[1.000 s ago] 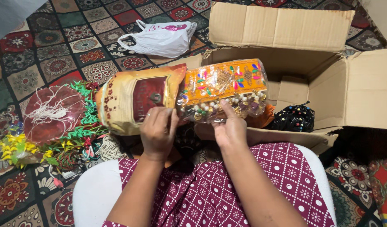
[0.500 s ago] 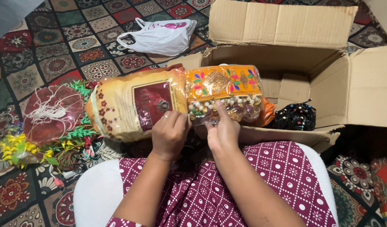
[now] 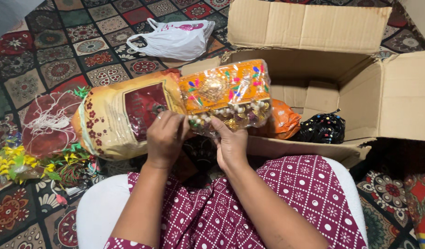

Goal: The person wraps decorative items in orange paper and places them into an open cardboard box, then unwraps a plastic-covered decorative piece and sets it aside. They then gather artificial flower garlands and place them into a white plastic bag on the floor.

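I hold a clear plastic packet [image 3: 228, 94] with an orange embroidered piece and beaded tassels inside, up over my lap. My left hand [image 3: 165, 138] pinches its lower left corner. My right hand [image 3: 231, 143] grips its bottom edge from underneath. Just left of the packet, touching it, lies a tan printed bag [image 3: 118, 117] with a maroon panel. Behind the packet stands an open cardboard box [image 3: 314, 69] with an orange packet [image 3: 284, 121] and a black beaded bundle [image 3: 324, 128] inside it.
A white plastic bag [image 3: 175, 39] lies on the patterned floor covering at the back. A red net-wrapped round item [image 3: 45, 124] and yellow-green decorations [image 3: 18, 161] sit at the left. I sit on a white seat [image 3: 99, 214] in a maroon dotted garment.
The packet and tan bag have drifted left and tilted slightly. My left hand slid right onto the packet's corner, and my right hand stayed under its lower edge.
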The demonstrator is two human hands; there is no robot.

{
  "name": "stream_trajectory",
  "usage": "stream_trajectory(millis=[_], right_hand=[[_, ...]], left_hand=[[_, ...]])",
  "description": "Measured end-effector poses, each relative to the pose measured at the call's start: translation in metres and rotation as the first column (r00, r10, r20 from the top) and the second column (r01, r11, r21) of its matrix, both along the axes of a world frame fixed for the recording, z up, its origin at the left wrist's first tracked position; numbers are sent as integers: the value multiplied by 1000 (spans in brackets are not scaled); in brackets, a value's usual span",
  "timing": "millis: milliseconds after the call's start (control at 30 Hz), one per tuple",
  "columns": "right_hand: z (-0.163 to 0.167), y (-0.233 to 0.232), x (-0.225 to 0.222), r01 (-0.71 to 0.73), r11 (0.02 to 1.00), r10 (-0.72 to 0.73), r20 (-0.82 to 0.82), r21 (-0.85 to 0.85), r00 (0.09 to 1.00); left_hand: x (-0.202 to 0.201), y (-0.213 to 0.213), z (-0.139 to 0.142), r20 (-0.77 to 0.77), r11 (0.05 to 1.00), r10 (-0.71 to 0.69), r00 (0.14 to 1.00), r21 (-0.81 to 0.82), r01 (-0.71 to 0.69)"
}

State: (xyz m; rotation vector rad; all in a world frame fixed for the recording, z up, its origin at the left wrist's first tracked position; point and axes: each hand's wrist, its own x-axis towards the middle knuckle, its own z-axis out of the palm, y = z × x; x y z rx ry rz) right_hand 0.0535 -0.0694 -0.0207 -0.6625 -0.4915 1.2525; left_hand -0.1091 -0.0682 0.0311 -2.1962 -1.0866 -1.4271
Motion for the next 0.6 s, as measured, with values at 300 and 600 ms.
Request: stream_trajectory(millis=[300,600], right_hand=[[2,-2,-1,32,990,-51,-133,-140,990],[-4,15,20,31,995,-22,-95,94,995]], left_hand=[[19,-7,-5,83,998,-33,996,-56,38],[37,6,-22,515,943,4,857,-286,167]])
